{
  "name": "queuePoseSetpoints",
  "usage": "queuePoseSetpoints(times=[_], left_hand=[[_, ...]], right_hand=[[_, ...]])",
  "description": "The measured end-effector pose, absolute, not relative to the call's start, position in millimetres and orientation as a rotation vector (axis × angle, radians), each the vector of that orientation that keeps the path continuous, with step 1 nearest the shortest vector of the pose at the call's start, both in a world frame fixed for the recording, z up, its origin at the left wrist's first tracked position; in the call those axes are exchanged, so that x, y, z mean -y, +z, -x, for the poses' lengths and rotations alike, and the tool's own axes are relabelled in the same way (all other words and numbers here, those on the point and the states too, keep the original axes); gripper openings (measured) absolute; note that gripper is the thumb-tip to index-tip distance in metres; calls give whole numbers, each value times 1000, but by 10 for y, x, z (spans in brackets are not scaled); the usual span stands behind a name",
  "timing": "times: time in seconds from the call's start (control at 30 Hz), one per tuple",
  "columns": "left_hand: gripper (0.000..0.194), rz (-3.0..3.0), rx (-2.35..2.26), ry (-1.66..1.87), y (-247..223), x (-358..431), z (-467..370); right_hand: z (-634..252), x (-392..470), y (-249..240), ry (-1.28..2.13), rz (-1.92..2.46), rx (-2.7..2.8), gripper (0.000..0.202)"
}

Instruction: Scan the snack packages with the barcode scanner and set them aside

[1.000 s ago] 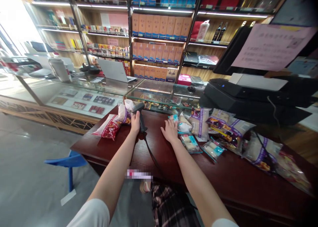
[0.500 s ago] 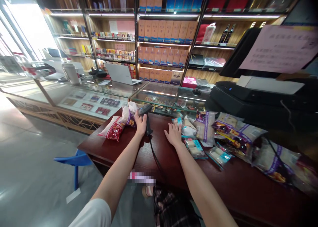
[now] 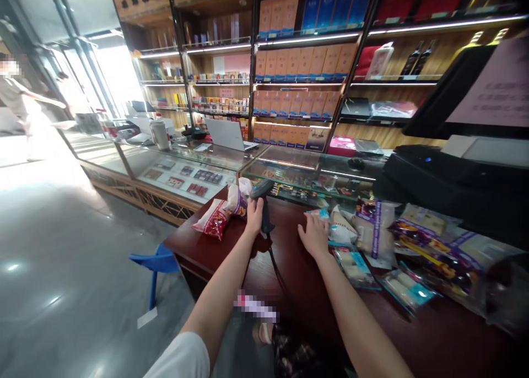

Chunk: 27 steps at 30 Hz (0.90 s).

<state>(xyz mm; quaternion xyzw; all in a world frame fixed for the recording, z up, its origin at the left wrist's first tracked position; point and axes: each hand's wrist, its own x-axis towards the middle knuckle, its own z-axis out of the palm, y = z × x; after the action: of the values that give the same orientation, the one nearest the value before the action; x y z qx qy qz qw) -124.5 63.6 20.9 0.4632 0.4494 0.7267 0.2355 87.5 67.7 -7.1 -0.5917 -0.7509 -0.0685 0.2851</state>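
Note:
A black barcode scanner (image 3: 262, 188) stands upright on the dark red-brown desk (image 3: 285, 257), its cable running toward me from the base. My left hand (image 3: 254, 217) is at the rear of its head, thumb and fingers closed against it; the far fingertips are partly hidden. Just left of this hand lie a red-and-white packet (image 3: 214, 219) and a purple-and-white packet (image 3: 237, 200). My right hand (image 3: 316, 236) rests palm down, fingers spread, with its fingertips at a small blue packet (image 3: 323, 212). Close by on its right are a white packet (image 3: 343, 226) and a blue-edged clear packet (image 3: 354, 265).
More purple-banded bags (image 3: 438, 248) crowd the desk's right side, below a black machine (image 3: 442, 185) and a monitor. Glass display counters (image 3: 289, 166) stand behind, carrying a laptop (image 3: 226, 133). A blue stool (image 3: 157, 262) is left of the desk. Far left, a person (image 3: 25, 100) is blurred.
The view has swung left, so everything sits farther right and lower. My right fingertips have edged closer over the small blue packet. My left hand stays at the scanner.

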Motion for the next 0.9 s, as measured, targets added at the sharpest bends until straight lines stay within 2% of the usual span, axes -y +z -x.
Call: queuePoseSetpoints(times=[0.17, 0.4, 0.7, 0.9], left_hand=[[56, -1148, -1251, 2134, 277, -633, 1435], [42, -1250, -1494, 2205, 294, -658, 1699], [66, -641, -1119, 2202, 278, -721, 1832], [58, -533, -978, 2262, 327, -716, 1800]], right_hand=[[-750, -713, -3, -130, 1459, 2032, 40], [-120, -977, 147, 332, 1194, 2158, 53], [710, -1488, 388, 492, 1037, 2188, 70], [736, -1482, 255, 496, 1092, 2173, 76]])
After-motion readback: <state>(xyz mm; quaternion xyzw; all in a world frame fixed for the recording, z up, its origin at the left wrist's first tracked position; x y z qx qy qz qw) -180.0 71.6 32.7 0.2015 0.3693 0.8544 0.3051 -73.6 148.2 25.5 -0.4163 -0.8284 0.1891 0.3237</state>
